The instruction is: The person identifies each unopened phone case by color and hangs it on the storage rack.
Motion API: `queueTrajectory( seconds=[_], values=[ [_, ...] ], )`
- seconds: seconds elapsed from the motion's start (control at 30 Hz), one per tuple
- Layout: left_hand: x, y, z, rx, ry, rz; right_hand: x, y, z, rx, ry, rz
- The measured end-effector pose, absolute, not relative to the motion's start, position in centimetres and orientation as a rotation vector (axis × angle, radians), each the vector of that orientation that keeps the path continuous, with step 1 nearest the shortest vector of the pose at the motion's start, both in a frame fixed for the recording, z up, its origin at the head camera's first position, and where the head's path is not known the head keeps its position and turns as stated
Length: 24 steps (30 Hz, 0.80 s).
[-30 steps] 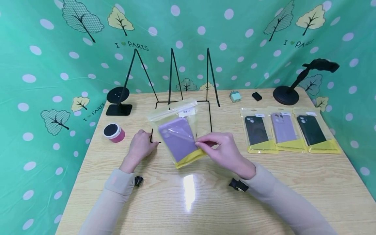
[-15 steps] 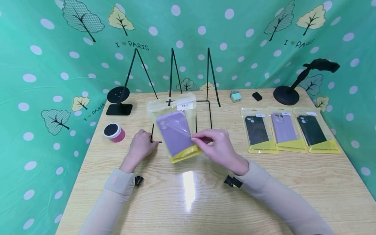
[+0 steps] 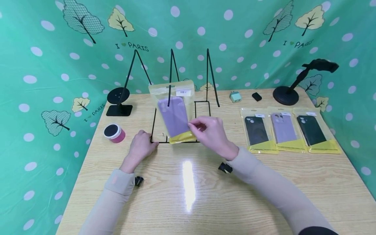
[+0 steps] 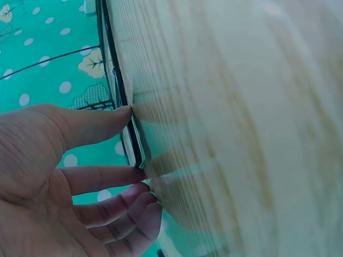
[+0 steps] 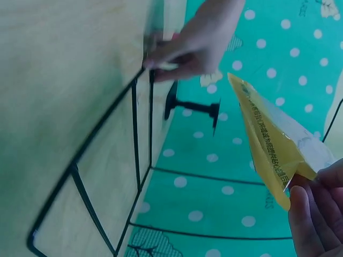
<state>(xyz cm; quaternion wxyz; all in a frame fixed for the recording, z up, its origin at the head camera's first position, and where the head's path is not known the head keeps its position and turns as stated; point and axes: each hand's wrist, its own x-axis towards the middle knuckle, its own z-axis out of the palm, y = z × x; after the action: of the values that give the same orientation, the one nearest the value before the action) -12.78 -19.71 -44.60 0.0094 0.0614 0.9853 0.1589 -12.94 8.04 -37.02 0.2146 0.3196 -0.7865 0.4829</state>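
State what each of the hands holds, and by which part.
Right hand pinches the bagged purple case at its lower right edge. Left hand touches the wire rack's base corner.

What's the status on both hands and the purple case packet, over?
Left hand touches wire rack base corner. Right hand pinches purple case packet, upright against the rack prong. Nothing blocking.

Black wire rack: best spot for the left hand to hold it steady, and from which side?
Grip the black wire rack at its front-left base corner, coming from the left along the table. The left hand already sits there, fingertips against the wire. The flat base frame is low and firm; the upright prongs look springy, and the right hand needs them free for the purple case packet.
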Motion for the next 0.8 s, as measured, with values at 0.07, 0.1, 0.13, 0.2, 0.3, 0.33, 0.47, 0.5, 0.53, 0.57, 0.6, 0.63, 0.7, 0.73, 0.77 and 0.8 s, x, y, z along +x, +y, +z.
queueTrajectory(
  seconds=[0.07, 0.1, 0.13, 0.2, 0.3, 0.33, 0.47, 0.5, 0.53, 0.57, 0.6, 0.63, 0.7, 0.73, 0.77, 0.8],
  values=[
    [-12.8, -19.7, -44.7, 0.197, 3.076, 0.49, -13.9, 7.9, -36.9, 0.873, -2.189, 1.329],
    [-12.8, -19.7, -44.7, 0.2, 3.077, 0.488, -14.3, 7.8, -36.8, 0.865, -2.193, 1.327],
    [-12.8, -19.7, -44.7, 0.202, 3.078, 0.484, -14.8, 7.7, -36.7, 0.856, -2.199, 1.324],
    [-12.8, -19.6, -44.7, 0.205, 3.081, 0.476, -15.6, 7.5, -36.6, 0.832, -2.215, 1.328],
    [-12.8, -19.6, -44.7, 0.201, 3.086, 0.463, -16.8, 7.3, -36.5, 0.798, -2.248, 1.335],
    [-12.8, -19.6, -44.7, 0.197, 3.086, 0.459, -17.2, 7.2, -36.5, 0.788, -2.258, 1.334],
    [-12.8, -19.6, -44.7, 0.178, 3.068, 0.459, -18.8, 6.8, -36.4, 0.766, -2.271, 1.313],
    [-12.8, -19.5, -44.6, 0.175, 3.064, 0.461, -19.1, 6.8, -36.4, 0.758, -2.272, 1.316],
    [-12.7, -19.5, -44.7, 0.171, 3.059, 0.463, -19.5, 6.7, -36.4, 0.748, -2.275, 1.318],
    [-12.7, -19.5, -44.7, 0.166, 3.055, 0.465, -19.8, 6.6, -36.4, 0.738, -2.277, 1.321],
    [-12.6, -19.5, -44.7, 0.163, 3.054, 0.468, -20.0, 6.5, -36.3, 0.723, -2.286, 1.339],
    [-12.6, -19.5, -44.7, 0.161, 3.053, 0.469, -20.4, 6.4, -36.3, 0.708, -2.293, 1.349],
    [-12.6, -19.5, -44.7, 0.159, 3.054, 0.473, -20.9, 6.3, -36.3, 0.684, -2.306, 1.361],
    [-12.6, -19.5, -44.7, 0.157, 3.055, 0.474, -21.2, 6.2, -36.3, 0.67, -2.317, 1.366],
    [-12.7, -19.5, -44.7, 0.156, 3.057, 0.476, -21.5, 6.2, -36.2, 0.658, -2.326, 1.373],
    [-12.7, -19.5, -44.7, 0.157, 3.059, 0.478, -21.7, 6.2, -36.1, 0.644, -2.338, 1.384]
  ],
)
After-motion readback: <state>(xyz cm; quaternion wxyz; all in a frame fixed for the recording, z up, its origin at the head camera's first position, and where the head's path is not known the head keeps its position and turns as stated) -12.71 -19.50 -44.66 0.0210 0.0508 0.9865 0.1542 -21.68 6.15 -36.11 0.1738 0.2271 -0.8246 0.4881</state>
